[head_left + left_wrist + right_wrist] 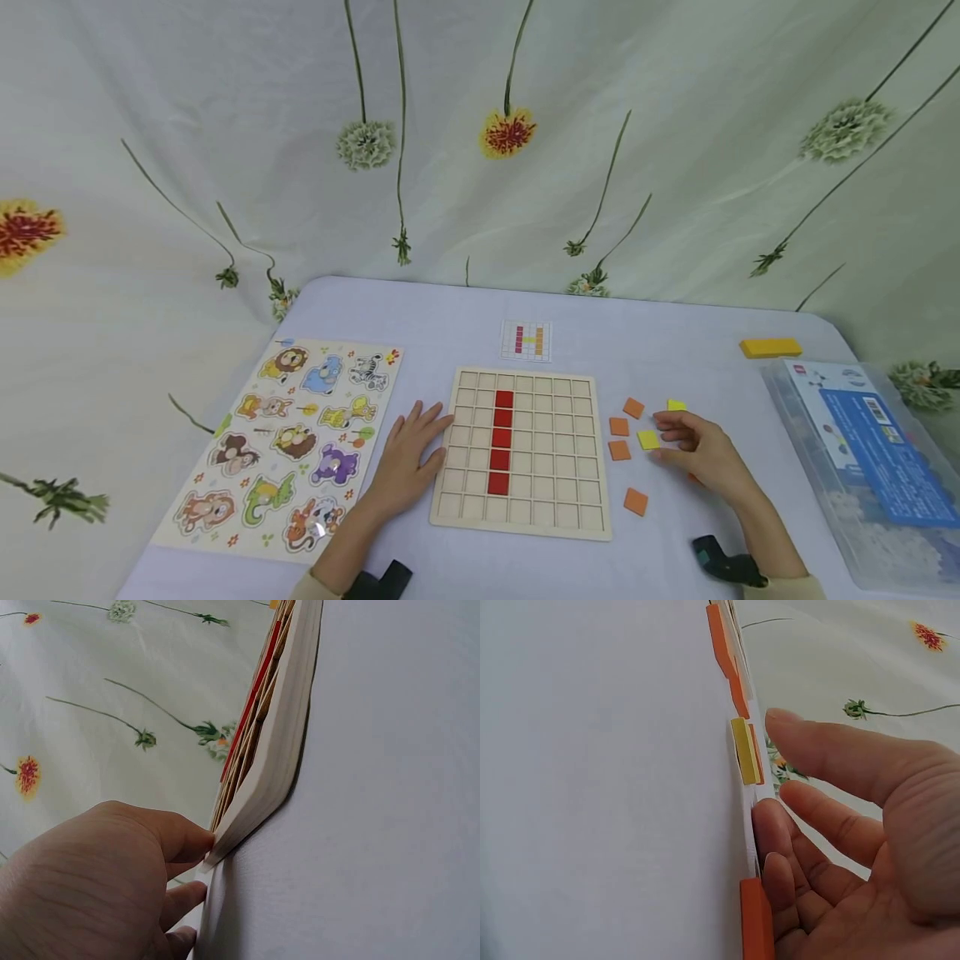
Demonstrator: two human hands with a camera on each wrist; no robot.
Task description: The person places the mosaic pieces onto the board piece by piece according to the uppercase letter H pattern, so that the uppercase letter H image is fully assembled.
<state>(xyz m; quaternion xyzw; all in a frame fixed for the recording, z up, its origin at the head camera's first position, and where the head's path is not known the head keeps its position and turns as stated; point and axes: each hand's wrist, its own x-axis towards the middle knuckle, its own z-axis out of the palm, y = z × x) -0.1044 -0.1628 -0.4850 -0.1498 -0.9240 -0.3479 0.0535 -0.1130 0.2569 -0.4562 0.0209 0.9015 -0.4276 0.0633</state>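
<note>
yellow square tile (648, 440): 9 o'clock from nearer right hand (703, 454), between it and wooden grid board (555, 468); no long axis | right: thumb and fingers parted, nothing visibly held | left hand (408, 454): fingers spread, touching board's 9 o'clock edge

Animal puzzle (279, 448), plastic box (843, 492), yellow block (771, 348)

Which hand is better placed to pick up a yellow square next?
Probably the right hand: it is close beside both yellow squares, while the left hand touches the left edge of the board.
</note>
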